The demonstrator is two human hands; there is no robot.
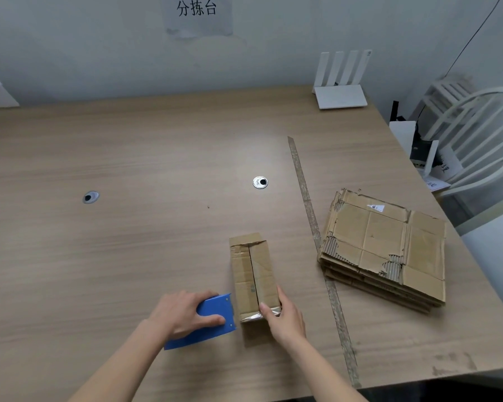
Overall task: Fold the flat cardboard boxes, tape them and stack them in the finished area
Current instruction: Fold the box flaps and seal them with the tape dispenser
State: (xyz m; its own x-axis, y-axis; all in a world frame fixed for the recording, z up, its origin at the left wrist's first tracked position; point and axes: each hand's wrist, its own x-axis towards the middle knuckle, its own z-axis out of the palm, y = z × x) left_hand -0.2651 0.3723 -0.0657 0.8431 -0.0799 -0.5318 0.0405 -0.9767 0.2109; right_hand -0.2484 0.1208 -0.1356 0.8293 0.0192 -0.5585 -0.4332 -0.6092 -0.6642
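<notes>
Near the middle of the bench (128, 158), a folded cardboard box (253, 274) lies with its flaps closed. The right hand (285, 317) has its grip around the box's near end, thumb on clear tape there. The left hand (183, 313) grasps a blue tape dispenser (212, 311) just left of it. Flat boxes (386, 248) are stacked to the right.

Open run across left and far wooden worktop (128, 242). Blocked at right edge by stack of flattened brown cardboard boxes (386, 250); white router (341, 95) at far-right corner.
</notes>
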